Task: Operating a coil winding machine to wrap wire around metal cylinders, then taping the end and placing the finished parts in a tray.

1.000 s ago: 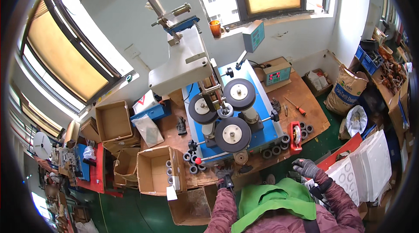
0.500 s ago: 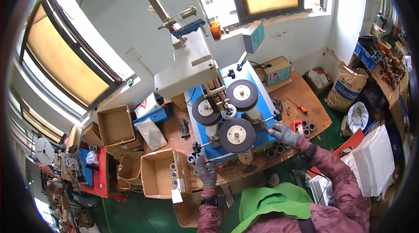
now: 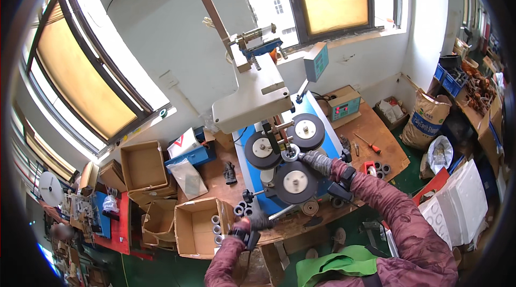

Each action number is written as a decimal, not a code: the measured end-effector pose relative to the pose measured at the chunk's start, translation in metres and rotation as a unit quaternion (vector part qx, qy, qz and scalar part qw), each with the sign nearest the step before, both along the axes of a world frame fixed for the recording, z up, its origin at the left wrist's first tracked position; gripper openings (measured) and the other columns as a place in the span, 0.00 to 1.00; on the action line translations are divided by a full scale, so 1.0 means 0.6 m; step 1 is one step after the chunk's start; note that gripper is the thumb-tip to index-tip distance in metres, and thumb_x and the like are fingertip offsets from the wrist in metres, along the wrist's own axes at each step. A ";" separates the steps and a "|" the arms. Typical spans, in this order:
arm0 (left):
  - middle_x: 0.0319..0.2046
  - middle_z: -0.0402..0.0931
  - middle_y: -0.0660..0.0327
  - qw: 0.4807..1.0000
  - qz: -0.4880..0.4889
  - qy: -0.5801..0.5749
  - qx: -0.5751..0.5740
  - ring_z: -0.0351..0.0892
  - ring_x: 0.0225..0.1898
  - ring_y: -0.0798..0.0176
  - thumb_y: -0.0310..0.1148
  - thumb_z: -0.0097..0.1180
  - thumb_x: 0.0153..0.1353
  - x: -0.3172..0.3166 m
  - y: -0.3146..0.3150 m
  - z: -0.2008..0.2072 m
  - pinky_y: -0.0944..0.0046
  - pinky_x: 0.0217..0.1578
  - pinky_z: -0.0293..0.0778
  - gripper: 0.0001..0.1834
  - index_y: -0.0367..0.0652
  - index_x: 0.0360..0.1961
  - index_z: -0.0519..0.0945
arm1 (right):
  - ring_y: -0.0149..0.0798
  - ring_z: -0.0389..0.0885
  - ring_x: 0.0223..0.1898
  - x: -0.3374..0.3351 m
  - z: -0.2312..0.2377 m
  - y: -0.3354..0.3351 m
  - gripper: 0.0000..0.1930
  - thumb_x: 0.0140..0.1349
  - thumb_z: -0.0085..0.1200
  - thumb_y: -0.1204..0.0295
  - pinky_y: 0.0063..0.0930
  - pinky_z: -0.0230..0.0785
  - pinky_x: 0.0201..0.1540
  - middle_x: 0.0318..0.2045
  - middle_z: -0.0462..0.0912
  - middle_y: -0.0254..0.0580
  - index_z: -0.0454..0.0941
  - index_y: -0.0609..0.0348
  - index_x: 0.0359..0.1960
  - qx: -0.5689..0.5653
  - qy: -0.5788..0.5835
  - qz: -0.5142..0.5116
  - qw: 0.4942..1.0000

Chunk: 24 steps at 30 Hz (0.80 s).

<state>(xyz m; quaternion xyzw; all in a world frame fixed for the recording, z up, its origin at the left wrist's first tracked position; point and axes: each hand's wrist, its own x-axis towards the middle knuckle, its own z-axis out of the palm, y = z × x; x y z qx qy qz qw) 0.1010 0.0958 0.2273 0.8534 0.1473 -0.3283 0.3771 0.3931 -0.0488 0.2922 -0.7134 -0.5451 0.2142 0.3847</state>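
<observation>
My right hand point(image 3: 318, 163), in a grey glove, reaches between the black wheels of a wheel machine. Its fingertips are closed at the right side of a metal ring point(image 3: 291, 152) held among the wheels. The three wheels are the front wheel point(image 3: 295, 181), the back right wheel point(image 3: 305, 130) and the back left wheel point(image 3: 262, 148). My left hand point(image 3: 260, 221), dark-gloved and slightly blurred, covers the left end of a metal lever point(image 3: 282, 212) at the machine's front, its fingers apparently wrapped round it. Several grey rings point(image 3: 240, 209) lie just behind this hand.
An open cardboard box point(image 3: 185, 230) with rings along its right side stands left of my left hand. A white machine arm point(image 3: 252, 105) overhangs the wheels. Rightward on the wooden table are a control box point(image 3: 344, 106), a screwdriver point(image 3: 371, 145) and more rings point(image 3: 383, 170).
My right hand has gone from the machine's right side inward to the ring among the wheels. My left hand has moved from the loose rings to the lever's end. The view has shifted.
</observation>
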 end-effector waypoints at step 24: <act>0.34 0.75 0.52 0.442 0.619 -0.213 -0.614 0.72 0.42 0.47 0.30 0.53 0.53 0.320 -0.090 0.115 0.47 0.44 0.72 0.08 0.41 0.35 0.74 | 0.26 0.74 0.28 0.034 0.084 0.049 0.10 0.49 0.60 0.70 0.24 0.68 0.33 0.26 0.79 0.36 0.76 0.60 0.33 0.074 0.105 -0.083 0.988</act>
